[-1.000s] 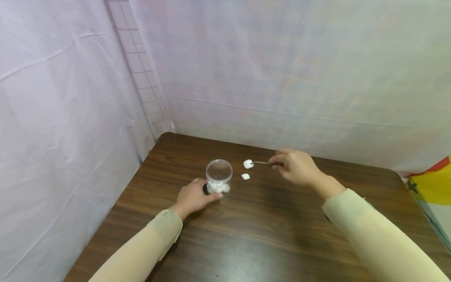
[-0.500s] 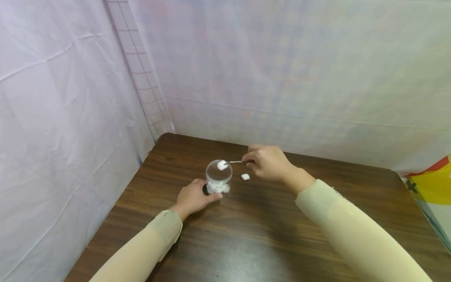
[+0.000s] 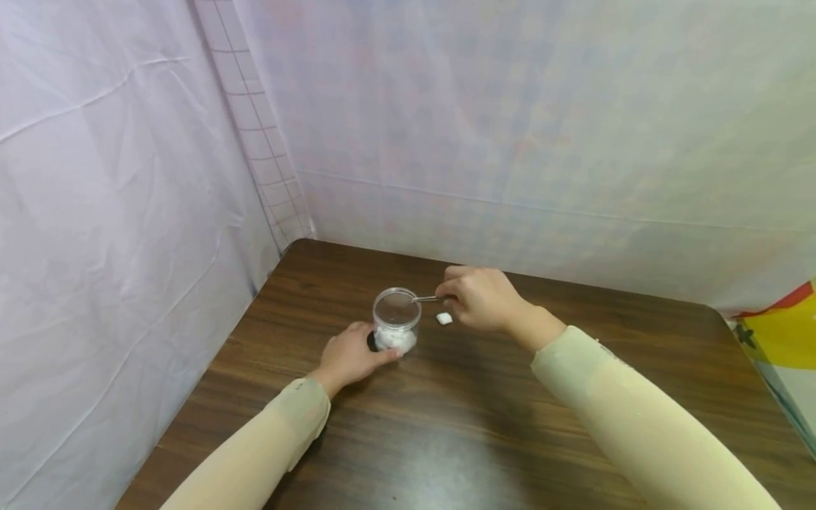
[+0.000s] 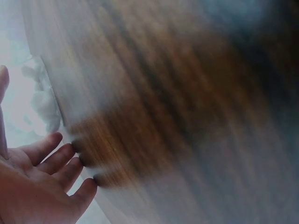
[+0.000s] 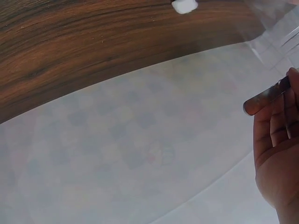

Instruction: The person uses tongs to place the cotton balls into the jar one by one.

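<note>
A clear round jar (image 3: 396,327) stands uncovered on the table, several white cotton balls (image 3: 394,338) piled in its bottom. My left hand (image 3: 349,358) holds the jar from the left, thumb in front and fingers behind; the left wrist view shows the fingers (image 4: 65,158) against its side. Between thumb and fingers, my right hand (image 3: 482,297) pinches metal tweezers (image 3: 428,299). Their tips are over the jar's mouth at its right rim, with no cotton between them. The rear end of the tweezers (image 5: 261,101) sticks out past the hand in the right wrist view.
One more cotton ball (image 3: 444,319) lies on the brown wooden table (image 3: 395,425), right of the jar and left of the right hand. White cloth (image 3: 510,127) hangs behind the table and along its left side. A yellow and red item (image 3: 787,333) is at the far right.
My right hand has moved left, carrying a cotton ball in the tweezers over the jar. The ball has been let go into the jar, and the pile looks fuller. The left hand stays put.
</note>
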Available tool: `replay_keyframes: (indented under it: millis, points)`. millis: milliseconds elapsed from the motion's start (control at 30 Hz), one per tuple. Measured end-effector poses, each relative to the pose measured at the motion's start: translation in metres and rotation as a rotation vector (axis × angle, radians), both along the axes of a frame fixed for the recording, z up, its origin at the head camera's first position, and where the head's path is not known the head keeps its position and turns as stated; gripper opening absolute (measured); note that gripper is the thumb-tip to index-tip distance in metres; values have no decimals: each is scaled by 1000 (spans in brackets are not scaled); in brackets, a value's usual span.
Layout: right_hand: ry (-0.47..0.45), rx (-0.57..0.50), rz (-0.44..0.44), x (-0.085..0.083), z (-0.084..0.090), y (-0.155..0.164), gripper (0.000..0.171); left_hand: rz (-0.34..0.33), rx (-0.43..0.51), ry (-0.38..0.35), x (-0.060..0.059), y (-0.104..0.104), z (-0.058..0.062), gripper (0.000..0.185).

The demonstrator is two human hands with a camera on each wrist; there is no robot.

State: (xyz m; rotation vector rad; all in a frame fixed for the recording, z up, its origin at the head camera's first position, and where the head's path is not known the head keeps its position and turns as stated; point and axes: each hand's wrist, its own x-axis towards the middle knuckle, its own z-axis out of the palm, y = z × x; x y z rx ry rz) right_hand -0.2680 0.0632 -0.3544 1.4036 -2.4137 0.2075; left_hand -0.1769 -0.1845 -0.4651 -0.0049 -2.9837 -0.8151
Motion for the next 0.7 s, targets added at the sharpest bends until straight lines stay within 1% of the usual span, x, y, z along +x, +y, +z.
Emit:
replay_keyframes:
  millis: [233, 400, 533, 700]
  points:
    - [-9, -20, 4, -1, 2, 6, 15, 3, -13, 1, 0, 0, -1, 82]
    - [-33, -63, -14, -6, 2, 22, 16, 3, -24, 4, 1, 1, 0, 82]
    - [-48, -44, -71, -15, -10, 41, 17, -1, -30, 11, 1, 1, 1, 83]
    - [-101, 33, -158, -27, -33, 62, 19, -2, -25, 19, 3, 1, 1, 82]
